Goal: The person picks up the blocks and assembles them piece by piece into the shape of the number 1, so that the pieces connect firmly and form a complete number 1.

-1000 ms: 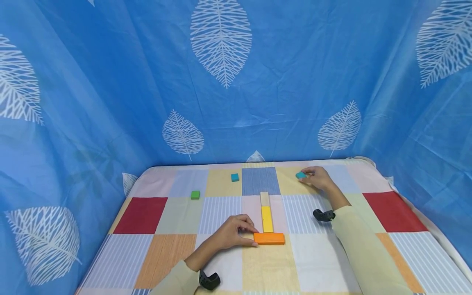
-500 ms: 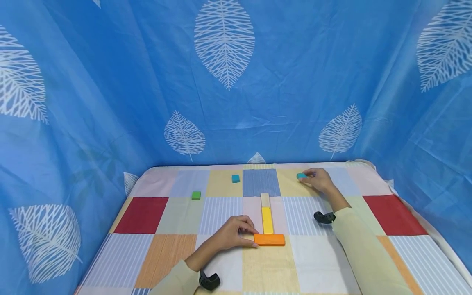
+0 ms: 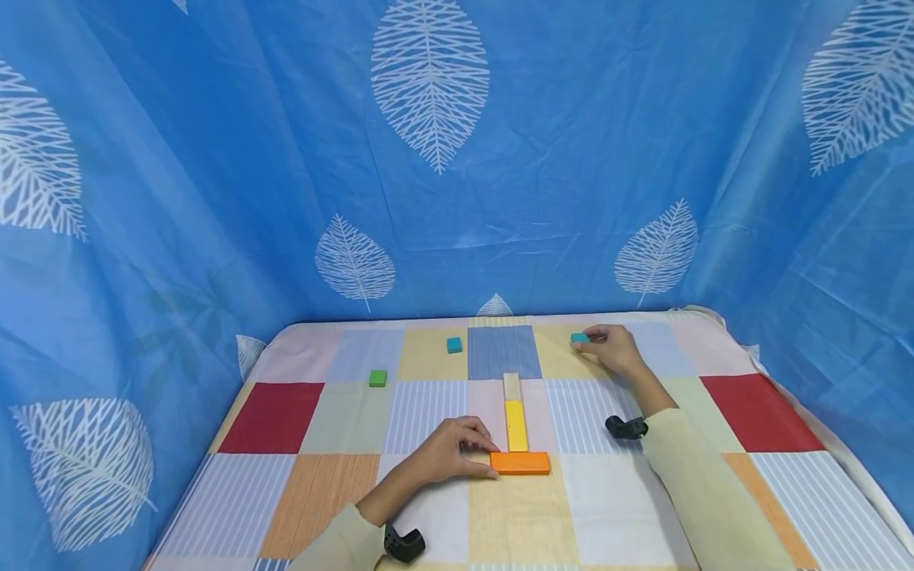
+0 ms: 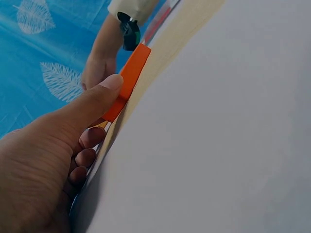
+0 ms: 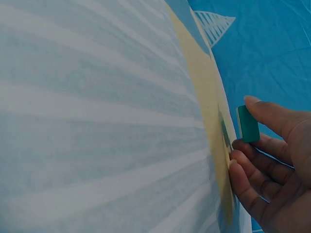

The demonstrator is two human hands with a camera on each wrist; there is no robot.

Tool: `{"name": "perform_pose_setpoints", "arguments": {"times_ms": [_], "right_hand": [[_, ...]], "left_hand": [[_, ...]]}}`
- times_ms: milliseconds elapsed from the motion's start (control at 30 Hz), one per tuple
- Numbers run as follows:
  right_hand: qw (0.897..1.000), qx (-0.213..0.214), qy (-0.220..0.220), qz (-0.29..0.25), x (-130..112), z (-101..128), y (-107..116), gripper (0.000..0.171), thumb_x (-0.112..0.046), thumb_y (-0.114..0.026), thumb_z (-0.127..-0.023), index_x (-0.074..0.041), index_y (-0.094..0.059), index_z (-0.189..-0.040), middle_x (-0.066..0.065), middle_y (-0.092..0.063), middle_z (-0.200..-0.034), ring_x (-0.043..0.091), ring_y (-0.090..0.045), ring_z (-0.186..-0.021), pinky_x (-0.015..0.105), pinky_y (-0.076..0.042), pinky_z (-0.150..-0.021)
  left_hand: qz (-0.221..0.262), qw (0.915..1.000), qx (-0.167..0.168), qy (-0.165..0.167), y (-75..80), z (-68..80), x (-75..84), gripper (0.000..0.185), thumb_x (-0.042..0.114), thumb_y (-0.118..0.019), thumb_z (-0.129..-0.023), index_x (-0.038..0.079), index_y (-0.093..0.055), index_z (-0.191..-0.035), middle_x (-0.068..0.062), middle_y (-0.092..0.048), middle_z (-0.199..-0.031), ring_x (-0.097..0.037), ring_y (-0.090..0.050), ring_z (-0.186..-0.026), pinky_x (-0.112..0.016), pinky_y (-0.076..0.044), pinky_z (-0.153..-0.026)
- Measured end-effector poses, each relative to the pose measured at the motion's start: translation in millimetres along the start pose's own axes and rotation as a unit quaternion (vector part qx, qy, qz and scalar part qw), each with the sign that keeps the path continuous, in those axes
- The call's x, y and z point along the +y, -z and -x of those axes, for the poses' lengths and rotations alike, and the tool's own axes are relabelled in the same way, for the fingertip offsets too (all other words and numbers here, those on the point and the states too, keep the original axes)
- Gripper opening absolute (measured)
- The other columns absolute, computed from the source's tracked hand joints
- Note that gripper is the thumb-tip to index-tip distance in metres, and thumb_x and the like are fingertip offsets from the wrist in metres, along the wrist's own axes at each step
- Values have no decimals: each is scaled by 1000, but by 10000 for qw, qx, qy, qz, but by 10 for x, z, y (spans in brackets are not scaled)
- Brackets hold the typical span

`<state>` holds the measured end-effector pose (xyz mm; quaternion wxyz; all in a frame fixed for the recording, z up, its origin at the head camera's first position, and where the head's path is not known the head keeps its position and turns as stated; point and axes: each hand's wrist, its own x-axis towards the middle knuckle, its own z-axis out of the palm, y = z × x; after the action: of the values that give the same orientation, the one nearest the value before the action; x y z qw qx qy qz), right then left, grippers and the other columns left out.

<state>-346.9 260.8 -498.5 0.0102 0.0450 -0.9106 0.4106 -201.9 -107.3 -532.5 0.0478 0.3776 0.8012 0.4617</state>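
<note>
My left hand pinches the left end of an orange rectangular block between thumb and fingers; the left wrist view shows the thumb on the block's side. The orange block lies crosswise on the cloth, at the near end of a yellow block. A beige block continues the line beyond the yellow one. At the back right, my right hand pinches a small teal block between thumb and fingers, its other fingers loosely bent close to the cloth.
A small blue block lies at the back, left of centre, and a green block farther left. The patchwork cloth covers the table. Blue leaf-print curtains stand behind and at both sides.
The teal block in my right hand has turned slightly and shifted a little to the left. My left hand stays on the orange block, which has not visibly moved.
</note>
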Motion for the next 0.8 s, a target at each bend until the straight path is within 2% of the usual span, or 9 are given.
{"name": "perform_pose_setpoints", "arguments": {"times_ms": [133, 233, 800], "right_hand": [[9998, 20, 116, -130, -32, 11, -44, 51, -28, -79, -91, 6, -65, -126, 26, -67, -119, 38, -65, -105, 33, -54, -73], [9995, 7, 257, -187, -75, 26, -78, 49, -24, -79, -91, 6, -66, -126, 26, -66, -120, 38, -67, -103, 31, -54, -68], [9961, -317, 676, -464, -379, 69, -379, 45, -15, -80, -88, 8, -66, -124, 25, -69, -110, 29, -68, -88, 32, -57, -64]], "left_hand": [[-32, 10000, 11, -15, 10, 6, 20, 28, 29, -91, -77, 16, -82, -100, 10, -68, -95, -3, -59, -85, -21, -51, -77], [-41, 10000, 16, -28, 10, 3, 19, 28, 28, -91, -76, 16, -82, -100, 9, -68, -95, -3, -58, -85, -21, -51, -77], [-3, 10000, -5, 54, 1, -2, 6, 28, 29, -91, -76, 17, -82, -100, 12, -66, -94, -2, -57, -84, -21, -50, -76]]}}
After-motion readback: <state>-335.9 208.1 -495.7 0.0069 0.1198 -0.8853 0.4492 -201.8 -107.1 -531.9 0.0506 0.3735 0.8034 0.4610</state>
